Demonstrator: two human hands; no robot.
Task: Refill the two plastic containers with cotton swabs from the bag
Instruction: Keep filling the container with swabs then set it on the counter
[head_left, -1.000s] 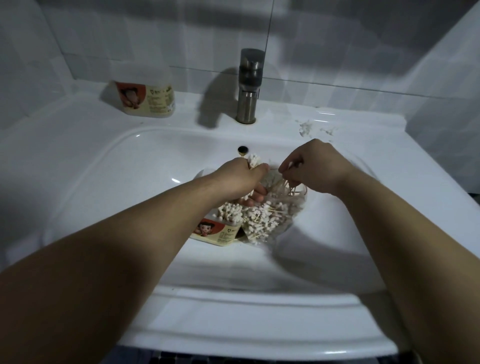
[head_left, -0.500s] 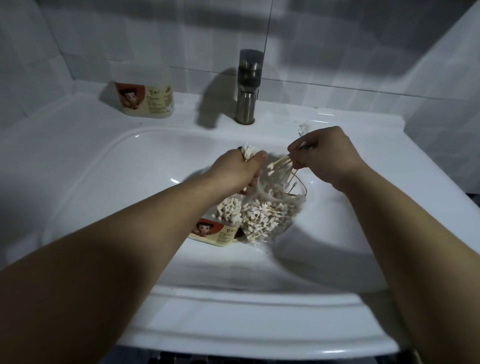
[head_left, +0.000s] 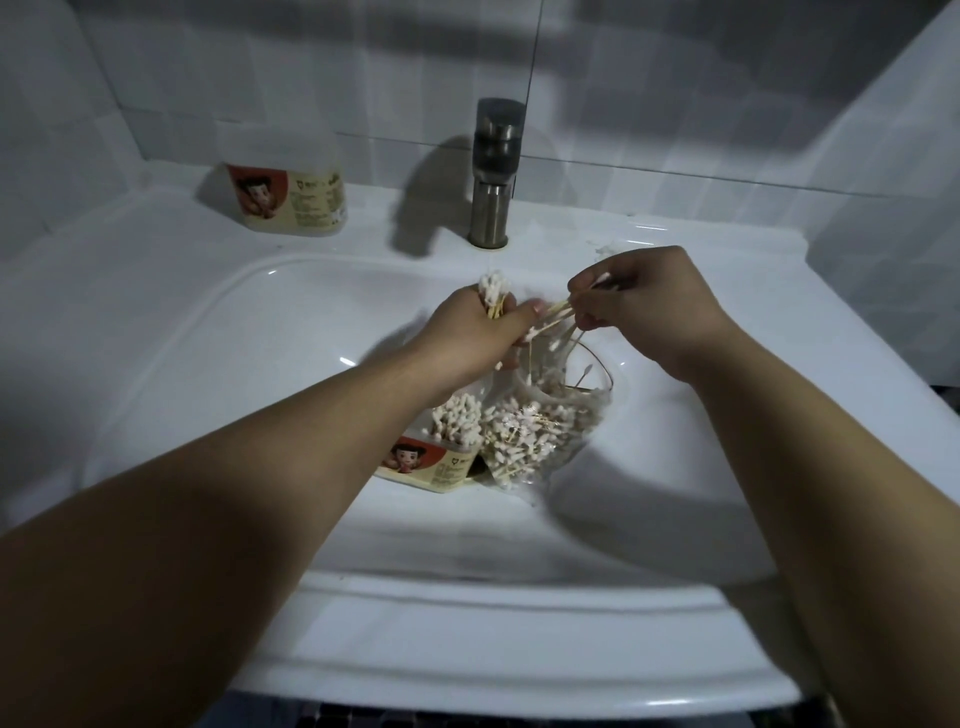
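The labels on the back container (head_left: 291, 200) and the container in the sink (head_left: 434, 465) carry print too small to read.

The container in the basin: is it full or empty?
Partly filled. The container holds a cluster of upright cotton swabs, white tips showing at its open top; the left forearm hides its other side.

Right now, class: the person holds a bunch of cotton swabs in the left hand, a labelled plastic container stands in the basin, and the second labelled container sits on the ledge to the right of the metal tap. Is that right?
One detail is wrong. In the head view the second labelled plastic container sits on the white sink's ledge left of the metal tap, not right. The rest holds.
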